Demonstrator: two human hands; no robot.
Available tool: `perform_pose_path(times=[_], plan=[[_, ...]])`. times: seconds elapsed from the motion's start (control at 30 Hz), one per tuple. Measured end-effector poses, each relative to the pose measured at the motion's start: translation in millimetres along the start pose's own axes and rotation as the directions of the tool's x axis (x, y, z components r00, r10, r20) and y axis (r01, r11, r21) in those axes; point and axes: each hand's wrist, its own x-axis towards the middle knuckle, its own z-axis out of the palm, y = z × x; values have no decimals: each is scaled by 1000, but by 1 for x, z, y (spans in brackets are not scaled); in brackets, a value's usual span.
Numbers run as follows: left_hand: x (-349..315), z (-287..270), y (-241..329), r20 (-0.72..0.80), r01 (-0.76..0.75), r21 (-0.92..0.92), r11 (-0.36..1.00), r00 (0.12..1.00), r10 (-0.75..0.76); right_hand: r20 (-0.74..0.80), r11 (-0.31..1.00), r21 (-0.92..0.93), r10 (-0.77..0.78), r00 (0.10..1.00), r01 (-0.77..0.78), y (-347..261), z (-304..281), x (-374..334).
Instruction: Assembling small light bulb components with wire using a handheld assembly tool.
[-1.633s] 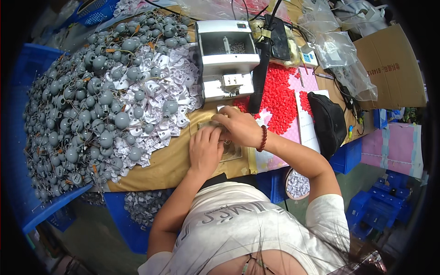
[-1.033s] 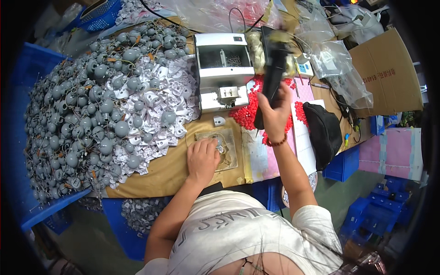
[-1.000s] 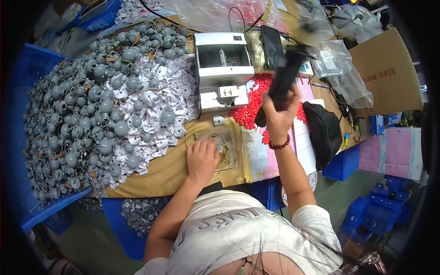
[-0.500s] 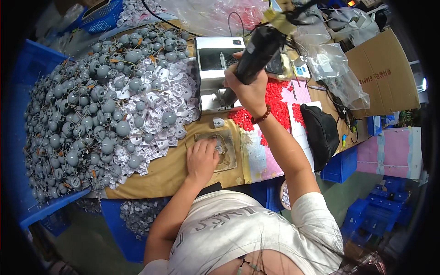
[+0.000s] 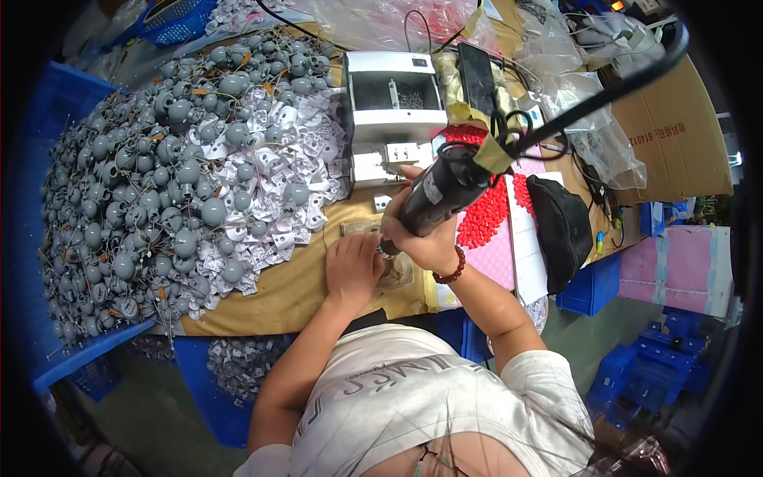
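Observation:
My right hand (image 5: 429, 248) is wrapped round a black electric screwdriver (image 5: 439, 191), tilted with its cord end up and its tip down by my left fingertips. My left hand (image 5: 352, 266) rests on a flat clear-and-tan fixture plate (image 5: 397, 274), its fingers bent together at the screwdriver's tip. Whatever those fingers hold is hidden by the hands and the tool. Just beyond, a small white plastic part (image 5: 381, 203) lies on the tan table covering. Behind it stands a white screw feeder (image 5: 393, 123) with dark screws in its tray.
To the left is a large heap of grey round wired parts (image 5: 143, 191) with white plastic pieces (image 5: 298, 151) beside it. Red small parts (image 5: 483, 222) lie right of the screwdriver, near a black pouch (image 5: 559, 234). A cardboard box flap (image 5: 671, 135) rises at far right. The screwdriver's cord (image 5: 612, 91) arches overhead.
My right hand has brought the screwdriver from the feeder's front toward me, down to my left hand at the fixture. My left hand stays nearly in place.

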Motion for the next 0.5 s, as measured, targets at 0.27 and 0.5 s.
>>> perform_pose_path(times=[0.27, 0.5], plan=[[0, 2, -1, 0, 5, 23, 1000, 1000, -5, 53, 998, 10, -64, 997, 63, 1, 2, -5], [1, 0, 1, -19, 11, 34, 999, 1000, -10, 109, 965, -212, -131, 985, 152, -5, -2, -6]])
